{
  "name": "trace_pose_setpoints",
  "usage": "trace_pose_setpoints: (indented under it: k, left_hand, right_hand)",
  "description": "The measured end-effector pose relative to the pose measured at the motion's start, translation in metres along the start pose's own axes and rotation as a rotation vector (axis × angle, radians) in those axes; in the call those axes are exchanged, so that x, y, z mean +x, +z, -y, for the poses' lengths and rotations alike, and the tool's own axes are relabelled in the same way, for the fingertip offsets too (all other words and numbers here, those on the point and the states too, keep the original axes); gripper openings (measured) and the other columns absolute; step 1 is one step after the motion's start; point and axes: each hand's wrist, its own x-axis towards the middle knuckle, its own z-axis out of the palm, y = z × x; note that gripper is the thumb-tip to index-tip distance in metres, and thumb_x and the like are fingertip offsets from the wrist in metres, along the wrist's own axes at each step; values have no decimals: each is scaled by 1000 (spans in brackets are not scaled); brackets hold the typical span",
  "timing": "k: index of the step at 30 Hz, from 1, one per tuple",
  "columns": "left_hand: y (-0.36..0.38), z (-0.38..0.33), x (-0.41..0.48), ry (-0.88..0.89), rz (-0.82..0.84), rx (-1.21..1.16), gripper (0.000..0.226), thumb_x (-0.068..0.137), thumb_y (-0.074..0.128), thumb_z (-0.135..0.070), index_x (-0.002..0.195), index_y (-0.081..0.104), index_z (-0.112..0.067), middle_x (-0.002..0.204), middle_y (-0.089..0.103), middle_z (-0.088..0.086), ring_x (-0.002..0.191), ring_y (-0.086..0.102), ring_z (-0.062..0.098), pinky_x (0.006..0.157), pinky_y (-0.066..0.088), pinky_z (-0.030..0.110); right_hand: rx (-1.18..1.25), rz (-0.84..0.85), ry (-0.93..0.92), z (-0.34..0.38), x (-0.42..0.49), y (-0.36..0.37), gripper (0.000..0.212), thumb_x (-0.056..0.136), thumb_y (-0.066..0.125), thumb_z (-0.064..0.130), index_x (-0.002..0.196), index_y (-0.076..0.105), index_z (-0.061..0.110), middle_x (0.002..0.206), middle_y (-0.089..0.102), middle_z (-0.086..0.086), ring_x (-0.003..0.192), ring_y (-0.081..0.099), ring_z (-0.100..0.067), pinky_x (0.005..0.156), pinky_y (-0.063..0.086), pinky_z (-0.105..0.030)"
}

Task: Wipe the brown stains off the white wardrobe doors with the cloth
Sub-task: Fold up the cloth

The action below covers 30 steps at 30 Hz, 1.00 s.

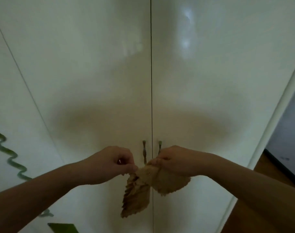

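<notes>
Wardrobe doors (93,73): two tall white panels are meeting at a thin dark seam (151,81). The finish is looking smooth, hard and glossy and is throwing back soft glare, so a rag should be gliding over it easily.
Brown patches (108,121): two wide, blurry-edged ovals are lying one on each side of the seam, higher than the hands. I cannot tell whether they are stains or the arms mirrored in the gloss.
Green squiggle (9,157): a wavy line is running down the panel far left of the seam, and it is no part of the job.
Floor (269,172): warm wooden boards are showing low down, far right of the seam.
Cloth (160,182): a tan, nubbly, limp rag is hanging across the seam, one flap drooping left of it and a thicker bunch sitting right of it. Nothing is being wiped at this moment — the cloth seems to be getting refolded or spread into a pad. Next it is needing one firm grip and flat pressure on whatever marks prove real.
Left hand (113,163): the fingers are curling in, with thumb and fingertips pinching a cloth edge just left of the seam.
Right hand (175,161): the fingers are closing round the bunched part just right of the seam.
Handles (144,152): two slim metal bars are standing close on either side of the seam, and the hands are partly covering them.
</notes>
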Motion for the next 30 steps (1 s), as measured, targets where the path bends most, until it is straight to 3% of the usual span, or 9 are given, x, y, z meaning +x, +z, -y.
trace_pose_setpoints:
  k: [2,5,8,13,16,20,25,27,30]
  left_hand:
    - [-24,-45,-6,12,-29,45,18,97,63,-36,80,63,-31,87,66,-11,81,61,6,74,52,20]
    - [-57,-101,-7,-54,-147,59,22,105,47,-33,86,55,-26,91,62,0,84,59,17,83,53,39]
    - [-87,-150,-6,-118,-284,11,23,106,45,-35,90,56,-24,92,63,3,84,60,20,81,54,44]
    - [-119,-204,-12,-100,-325,130,23,98,63,-38,80,66,-24,81,68,-2,72,65,16,63,54,34]
    - [-133,-222,-24,-66,-313,25,24,93,71,-33,83,73,-11,74,75,7,67,74,22,64,63,35]
    - [-133,-231,-32,18,-322,50,23,102,58,-24,92,65,-5,76,76,9,70,76,19,66,64,35]
    - [-122,-220,-31,27,-337,-257,24,107,47,-21,96,58,-2,80,73,20,73,75,30,70,63,40]
    - [-118,-219,-22,-44,-385,-406,26,107,47,-21,96,59,-2,82,71,21,73,72,30,69,63,37]
    - [-119,-215,-4,-134,-495,-508,27,107,47,-22,99,61,-1,92,68,19,81,68,28,71,59,37]
  right_hand:
    - [-85,-15,-23,18,-23,-38,44,112,36,43,124,72,20,100,67,4,90,60,-14,77,45,-23]
    - [-193,-103,-65,42,-58,-92,51,111,35,48,123,72,14,117,71,-5,103,63,-21,93,51,-37]
    - [-150,-253,-157,67,-93,-137,51,107,42,52,139,64,18,133,66,-2,117,61,-20,101,49,-35]
    - [-155,-412,-183,94,-113,-159,63,98,50,64,101,73,6,94,72,-13,81,65,-25,75,55,-39]
    - [-68,-449,-149,103,-117,-159,54,98,56,57,76,65,9,66,55,-5,58,49,-19,58,39,-33]
    - [-58,-440,-136,115,-127,-169,38,97,59,32,62,50,19,62,45,0,57,43,-15,54,33,-29]
    - [-259,-477,-41,102,-130,-187,17,97,58,19,87,70,12,80,65,-5,74,60,-20,67,53,-33]
    - [-306,-481,-8,101,-120,-189,13,97,56,16,92,66,10,86,63,-6,82,62,-25,72,56,-37]
    - [-321,-453,8,108,-108,-189,22,100,50,11,80,43,16,82,48,-2,87,52,-27,64,42,-32]
